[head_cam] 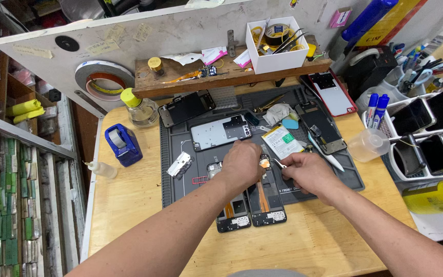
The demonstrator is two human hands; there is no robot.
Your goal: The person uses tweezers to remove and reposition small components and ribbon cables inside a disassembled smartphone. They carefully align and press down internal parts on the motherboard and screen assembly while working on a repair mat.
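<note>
1. Both forearms come in from the bottom edge, elbows cut off, meeting over the grey repair mat (173, 154) on the wooden worktop (129, 205).
2. Left hand (242, 164) lies knuckles-up on the top end of two opened phones (252, 205) lying side by side at the mat's near edge. Its fingers curl down out of sight, so I can't tell if they're pinching anything.
3. Right hand (306, 172) has its fingers pressed together on thin tweezers (279, 163), tips aimed at the phones' upper end. Whatever's at the tips is too small to make out.
4. Behind the hands on the mat: a silver back plate (220, 132) and a white battery (282, 141), partly hidden.
5. Left of the mat sits a blue tape dispenser (123, 144).
</note>
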